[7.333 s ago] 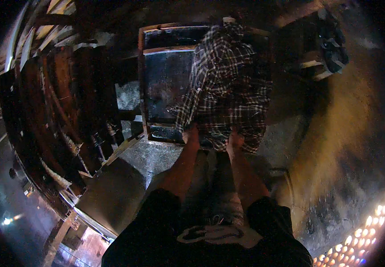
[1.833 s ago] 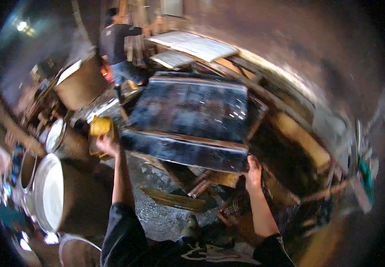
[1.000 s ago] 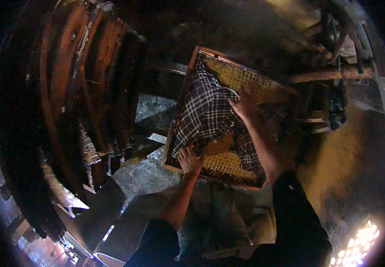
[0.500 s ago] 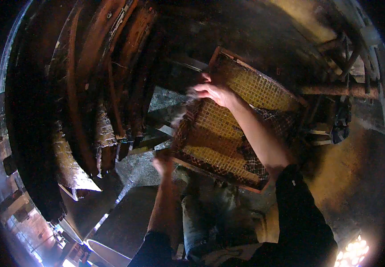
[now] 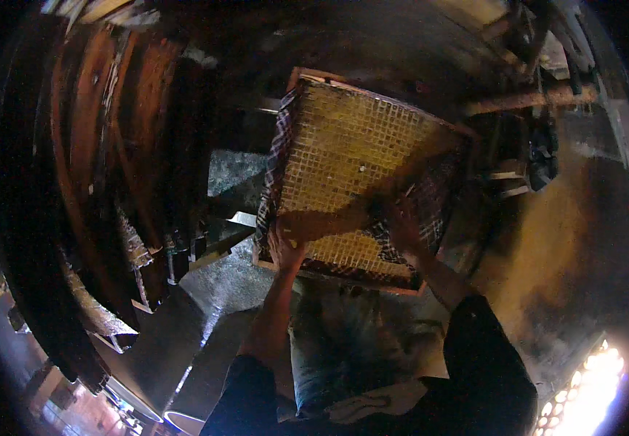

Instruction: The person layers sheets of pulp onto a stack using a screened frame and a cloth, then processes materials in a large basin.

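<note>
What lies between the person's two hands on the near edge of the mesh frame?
In the head view, between the left hand and right hand, lies yellow mesh of the mesh frame, with plaid cloth showing near the right hand.

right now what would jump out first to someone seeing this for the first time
The yellow mesh screen in a wooden frame at the centre, brightly lit against a dark room. Both hands sit at its near edge: the left hand grips the frame, the right hand rests on the mesh by a plaid cloth hanging over the frame's sides. To the left stands a row of rusty brown slabs.
</note>
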The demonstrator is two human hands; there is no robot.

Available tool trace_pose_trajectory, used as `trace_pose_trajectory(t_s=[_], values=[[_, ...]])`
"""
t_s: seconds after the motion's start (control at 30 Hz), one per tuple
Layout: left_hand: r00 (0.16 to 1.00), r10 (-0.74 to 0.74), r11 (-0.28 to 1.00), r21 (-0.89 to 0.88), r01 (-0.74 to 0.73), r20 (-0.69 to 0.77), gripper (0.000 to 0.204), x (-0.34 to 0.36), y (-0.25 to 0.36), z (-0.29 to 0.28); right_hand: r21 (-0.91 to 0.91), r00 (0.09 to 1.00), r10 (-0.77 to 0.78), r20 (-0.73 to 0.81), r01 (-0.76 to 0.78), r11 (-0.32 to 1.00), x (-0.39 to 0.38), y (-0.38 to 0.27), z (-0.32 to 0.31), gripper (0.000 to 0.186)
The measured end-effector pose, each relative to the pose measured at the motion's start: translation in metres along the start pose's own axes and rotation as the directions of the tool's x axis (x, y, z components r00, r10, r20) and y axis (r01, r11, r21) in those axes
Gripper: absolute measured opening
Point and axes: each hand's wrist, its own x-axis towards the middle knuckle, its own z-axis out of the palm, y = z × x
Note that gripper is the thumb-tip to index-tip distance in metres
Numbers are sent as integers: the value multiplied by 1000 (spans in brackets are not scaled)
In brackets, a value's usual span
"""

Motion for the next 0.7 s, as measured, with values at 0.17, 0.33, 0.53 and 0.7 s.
trace_pose_trajectory(t_s=[0.17, 0.33, 0.53, 0.7], values=[[995, 29, 986, 159, -44, 97, 87, -10, -18, 45, 87, 944, 170, -283, -151, 985, -19, 40, -45, 44], [876, -471, 881, 9, 473, 103, 59, 17, -67, 47, -129, 552, 321, -769, -627, 769, -132, 26, -171, 39], [851, -156, 654, -593, 470, 501, 35, 31, 26, 9, 549, -45, 844, -534, -778, 306, -307, -5, -83, 36], [787, 181, 903, -417, 105, 590, 19, 22, 288, -140, 885, 90, 974, -206, -407, 224, -291, -64, -72, 36]])
